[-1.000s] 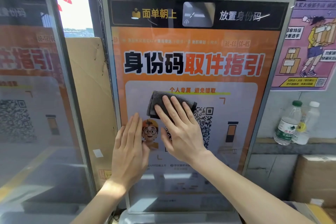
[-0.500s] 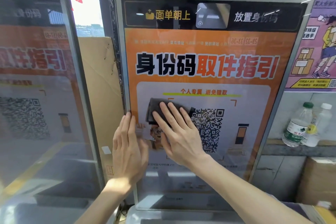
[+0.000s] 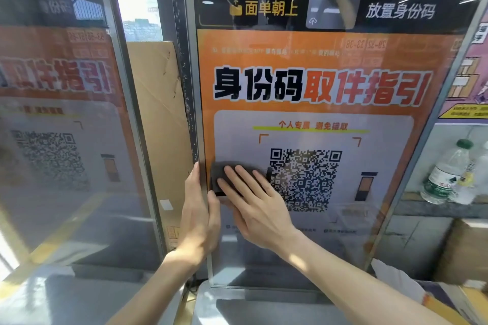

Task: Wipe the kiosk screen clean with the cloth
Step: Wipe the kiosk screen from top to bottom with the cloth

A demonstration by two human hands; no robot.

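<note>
Kiosk screen fills most of the view, an upright panel showing an orange poster with a big square code in its pale middle block. A second screen stands to its left, with cardboard wedged between them, and two water bottles sit on a ledge to the right.

Right hand lies flat on the glass, fingers spread, pressing the dark cloth against the lower left part of the screen, just left of the code. Left hand rests with its fingers together along the screen's left edge, touching the frame beside the cloth, apparently steadying the panel.

I would say the wiping is in hand, with the cloth at the left end of a pass across the middle band. The next move calls for sweeping it right, keeping the palm pressed flat, then covering the upper and bottom areas.
</note>
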